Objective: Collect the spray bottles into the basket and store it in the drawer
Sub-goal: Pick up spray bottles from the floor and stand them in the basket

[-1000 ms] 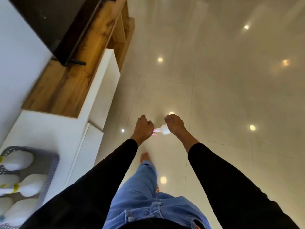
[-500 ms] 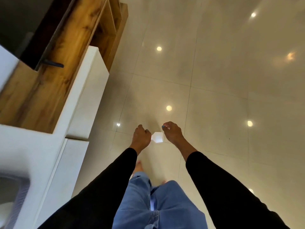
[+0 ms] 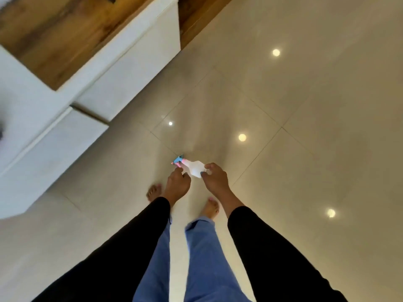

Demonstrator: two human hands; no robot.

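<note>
The spray bottle [image 3: 194, 168] is out in front of the person, held over the tiled floor [image 3: 305, 105] between both hands, white body with its blue-and-pink trigger head pointing away to the left. The right hand [image 3: 214, 178] is curled around the body from the right, fingers partly closed on it. The left hand [image 3: 177, 180] is nearly fisted just beside the neck; I cannot tell whether it is truly gripping or only touching.

Compared with a second ago, the view has swung: the basket with the other white bottles, then at the lower left on the white cabinet [image 3: 54, 136], is no longer visible, and the cabinet now runs diagonally across the upper left. The bottle's nozzle, hidden half a second ago, shows again. Both bare feet are planted on the floor.

To my eye the person has turned and is carrying this bottle, so the collecting step is not finished; the bottle must reach the basket before anything goes into the drawer.
</note>
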